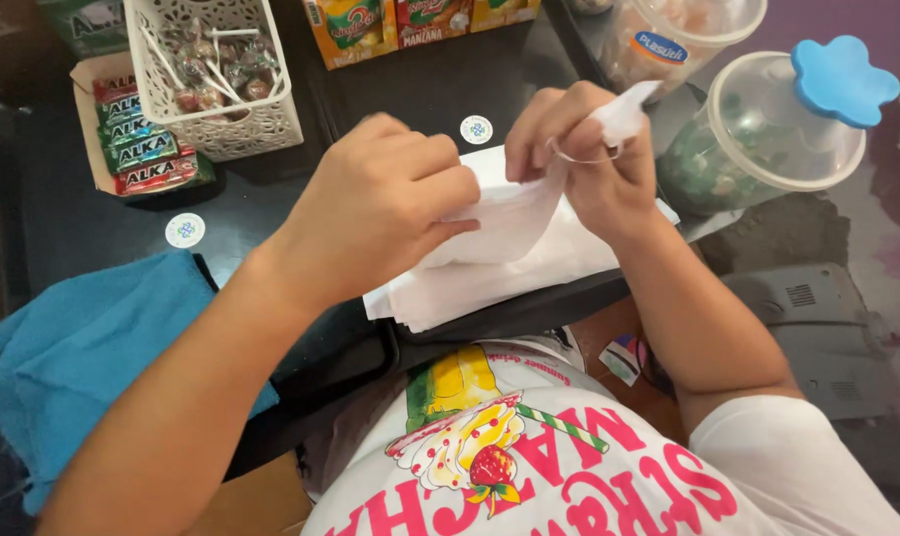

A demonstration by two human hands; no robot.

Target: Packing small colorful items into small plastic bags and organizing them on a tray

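Both hands, left hand (pixel 385 203) and right hand (pixel 589 149), pinch one thin, crinkled white plastic bag (pixel 504 213) atop a flat stack (pixel 489 283).

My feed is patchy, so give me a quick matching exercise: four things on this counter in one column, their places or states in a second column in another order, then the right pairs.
Things:
1. white plastic bags
2. blue cloth
3. white lattice basket
4. jar with blue lid

Places or states:
A. far left of the counter, holding wrapped sweets
B. at the right, beyond the right hand
C. stacked in the middle, the top one pulled up by both the left hand and the right
D. lying at the near left, beside the left forearm

Pairs: 1-C, 2-D, 3-A, 4-B
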